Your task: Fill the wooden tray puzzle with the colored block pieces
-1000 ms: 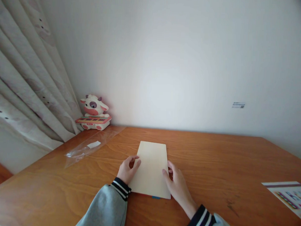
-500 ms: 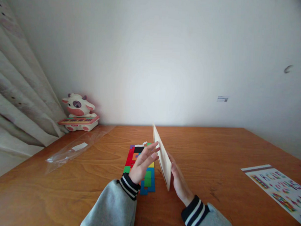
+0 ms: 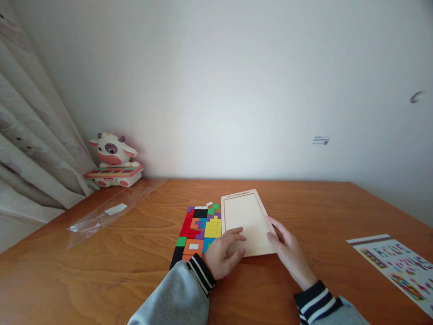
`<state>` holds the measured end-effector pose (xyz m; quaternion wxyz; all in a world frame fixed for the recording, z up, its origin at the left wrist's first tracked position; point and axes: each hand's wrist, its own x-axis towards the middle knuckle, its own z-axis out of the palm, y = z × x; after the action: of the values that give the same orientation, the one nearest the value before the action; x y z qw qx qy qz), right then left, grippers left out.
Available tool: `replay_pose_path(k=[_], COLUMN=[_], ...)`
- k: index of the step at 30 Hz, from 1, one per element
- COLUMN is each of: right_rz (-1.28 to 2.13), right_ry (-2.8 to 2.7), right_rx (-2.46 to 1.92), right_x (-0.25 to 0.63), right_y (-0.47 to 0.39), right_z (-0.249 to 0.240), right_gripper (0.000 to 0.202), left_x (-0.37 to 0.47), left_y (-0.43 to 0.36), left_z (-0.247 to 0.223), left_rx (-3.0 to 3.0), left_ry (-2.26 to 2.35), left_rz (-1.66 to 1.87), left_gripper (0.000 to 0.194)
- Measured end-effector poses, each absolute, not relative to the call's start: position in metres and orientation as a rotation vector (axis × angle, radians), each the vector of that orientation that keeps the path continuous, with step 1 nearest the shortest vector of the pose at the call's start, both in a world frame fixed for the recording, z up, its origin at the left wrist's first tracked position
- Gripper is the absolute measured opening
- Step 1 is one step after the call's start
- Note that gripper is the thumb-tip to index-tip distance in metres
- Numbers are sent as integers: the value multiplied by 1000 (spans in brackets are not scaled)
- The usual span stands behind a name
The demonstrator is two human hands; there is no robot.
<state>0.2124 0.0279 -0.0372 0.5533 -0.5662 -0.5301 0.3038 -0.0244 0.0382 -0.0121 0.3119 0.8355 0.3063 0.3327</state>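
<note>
A shallow pale wooden puzzle tray (image 3: 245, 213) with a raised rim lies almost flat in the middle, its inside bare. My right hand (image 3: 288, 248) grips the tray's right edge, thumb on top and fingers along the side. Over the tray's lower left corner rests my left hand (image 3: 225, 253), fingers spread and open; whether it presses on the wood I cannot tell. Just left of the tray, flat coloured puzzle pieces (image 3: 213, 227) lie packed together in a block, in red, black, yellow, green, blue, orange and purple. My left hand and sleeve hide the block's near right part.
On the brown wooden table (image 3: 307, 203), a clear plastic bag (image 3: 108, 218) lies at the left. A toy cow with a keyboard (image 3: 113, 161) stands at the back left by the curtain (image 3: 21, 141). A printed sheet (image 3: 397, 273) lies at the right.
The tray stood on edge between my hands and has now turned down to the right, showing its inside. Both hands have shifted right, and my right hand has moved round its edge.
</note>
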Motion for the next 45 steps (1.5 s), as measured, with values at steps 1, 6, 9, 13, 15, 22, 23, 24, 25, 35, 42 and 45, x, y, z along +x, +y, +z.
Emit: replay_pose_path(k=[1,6,9,13,15,22,23,24,25,35,42,45], right_rz=[699,286,-135,-266,-155,-43,-25,-5,22,106,256,236], right_ry=[-1270,-1380,-1531,-1787,-1921,-2052,-2075,-2109,-2156,-2304,-2130,-2124], right_rx=[-1391,-1766,-1886,-1703,-1637,-1728,-1705,-1661,-1600,-1408,-1369,-1390], right_x=[219,250,253,237,224,179,174,170,167,147,167,178], right_y=[29,23,16,15,14,-2,-4,-5,-5,22,25,25], right_z=[-40,-41,-38,-38,-37,-15,-12,-11,-11,-11,-21,-24], right_gripper=[49,43,36,38,40,36,38,41,45,49,49,53], left_x=[-25,-37,-52,-80,-91,-103,-103,-102,-102,-105,-112,-115], left_y=[38,40,48,63,70,77,77,77,76,78,82,84], left_z=[-13,-11,-9,-14,-19,-35,-36,-36,-36,-33,-37,-35], left_rx=[2250,2518,2528,2476,2455,2494,2500,2501,2501,2542,2538,2549], left_ry=[837,1040,1170,1330,1380,1447,1445,1445,1449,1441,1391,1343], left_rz=[886,877,934,994,992,847,827,811,797,751,792,812], left_gripper=[30,29,29,27,29,40,42,43,44,37,31,30])
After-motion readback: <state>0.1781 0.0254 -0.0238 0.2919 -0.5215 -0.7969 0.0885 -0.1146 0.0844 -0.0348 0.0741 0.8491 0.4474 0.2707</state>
